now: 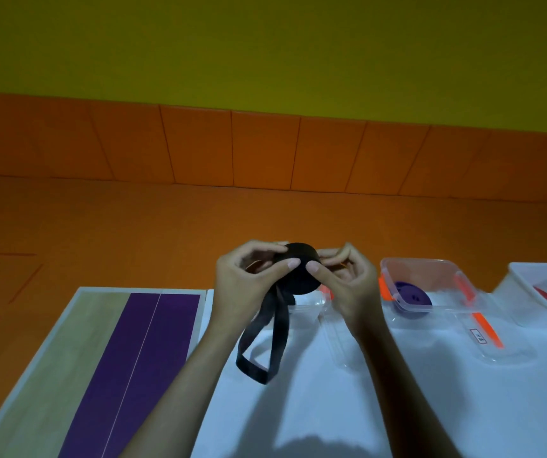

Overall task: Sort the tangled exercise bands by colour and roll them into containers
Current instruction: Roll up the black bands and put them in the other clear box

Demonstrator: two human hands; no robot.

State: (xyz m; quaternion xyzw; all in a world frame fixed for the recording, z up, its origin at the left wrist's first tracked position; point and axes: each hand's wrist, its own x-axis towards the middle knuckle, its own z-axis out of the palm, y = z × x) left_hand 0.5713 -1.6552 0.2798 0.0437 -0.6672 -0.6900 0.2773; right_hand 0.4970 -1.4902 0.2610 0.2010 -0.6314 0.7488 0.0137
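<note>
Black band (298, 272) is mostly coiled, and you're holding it up just left of the purple-roll container (424, 260). Left hand (245, 279) and right hand (348, 282) both pinch the coil, thumbs on its near wall, fingers curled behind. Its flat face looks upward. The loose tail (265, 352) drops from the coil's left underside, running toward you onto the tabletop (331, 408). Your left hand's nearer it.
</note>
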